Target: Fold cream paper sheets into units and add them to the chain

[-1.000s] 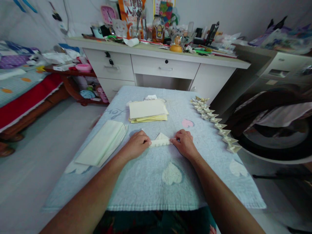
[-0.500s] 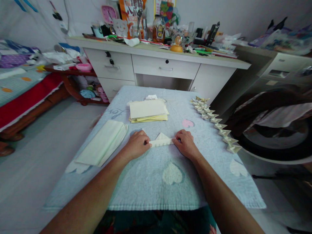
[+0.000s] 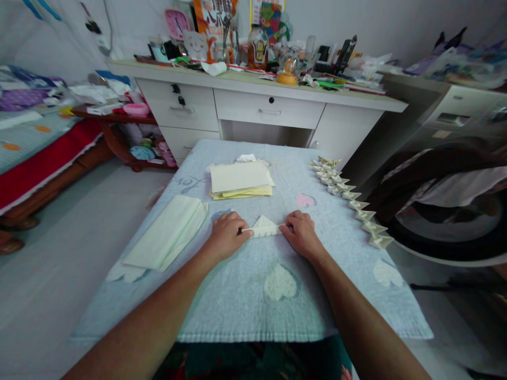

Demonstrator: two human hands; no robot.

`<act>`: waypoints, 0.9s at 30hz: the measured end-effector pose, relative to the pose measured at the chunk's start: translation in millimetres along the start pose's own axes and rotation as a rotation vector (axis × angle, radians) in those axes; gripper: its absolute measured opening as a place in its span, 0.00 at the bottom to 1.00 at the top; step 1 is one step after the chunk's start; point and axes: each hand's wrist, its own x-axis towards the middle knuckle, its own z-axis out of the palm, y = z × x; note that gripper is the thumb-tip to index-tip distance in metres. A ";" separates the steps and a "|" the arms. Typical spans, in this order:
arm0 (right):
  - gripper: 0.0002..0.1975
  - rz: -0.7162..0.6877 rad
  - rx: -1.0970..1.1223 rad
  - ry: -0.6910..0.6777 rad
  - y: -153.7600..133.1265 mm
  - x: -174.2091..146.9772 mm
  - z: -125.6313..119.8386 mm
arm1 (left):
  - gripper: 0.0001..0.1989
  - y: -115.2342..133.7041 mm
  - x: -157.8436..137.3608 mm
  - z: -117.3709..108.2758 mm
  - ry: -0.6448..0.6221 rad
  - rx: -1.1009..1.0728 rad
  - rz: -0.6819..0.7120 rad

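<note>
A small folded piece of white paper (image 3: 263, 228) lies near the middle of the cloth-covered table, a triangular peak pointing away from me above a straight band. My left hand (image 3: 229, 232) pinches the band's left end, thumb along its front. At the right end, my right hand (image 3: 301, 231) has its fingers closed on the paper too. Beyond them rests a stack of cream and yellow paper sheets (image 3: 240, 178). To the left is a folded pile of pale green-white paper (image 3: 164, 232). Several folded paper boats (image 3: 362, 215) form a slanting row along the right side.
The table's blue cloth (image 3: 237, 301) has printed hearts. Behind it stands a white desk (image 3: 269, 108) crowded with jars and small items. A washing machine (image 3: 447, 116) is at the right, a bed (image 3: 43, 153) at the left. A crumpled white tissue (image 3: 246, 158) sits behind the stack.
My left hand has shifted slightly right along the paper's band, its thumb now nearer the middle. The left end of the band looks bent up a little. My right hand stays put.
</note>
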 end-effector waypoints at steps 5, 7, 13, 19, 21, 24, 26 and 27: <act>0.10 -0.005 0.003 0.022 -0.5 -0.7 0.6 | 0.12 -1.0 -1.9 3.3 0.020 0.077 0.026; 0.10 0.000 0.004 0.027 0.3 -0.7 1.7 | 0.12 -1.3 -2.8 4.0 0.037 0.105 0.028; 0.10 0.002 -0.013 0.030 1.5 -0.3 3.8 | 0.13 -3.1 -2.4 4.6 0.037 0.142 0.034; 0.10 0.009 -0.018 0.026 1.5 -0.2 3.7 | 0.12 -1.0 -2.7 3.8 0.013 0.193 0.002; 0.09 0.017 -0.019 0.028 1.2 -0.2 3.3 | 0.12 0.7 -3.5 3.8 0.018 0.209 -0.006; 0.09 0.017 -0.021 0.035 0.9 -0.4 3.1 | 0.12 3.1 -4.2 3.8 0.021 0.218 -0.013; 0.09 0.015 -0.019 0.040 0.9 -0.7 3.4 | 0.11 4.1 -4.5 3.6 0.020 0.220 -0.021; 0.09 0.016 -0.019 0.041 0.9 -0.9 3.7 | 0.11 4.5 -4.6 3.5 0.021 0.221 -0.024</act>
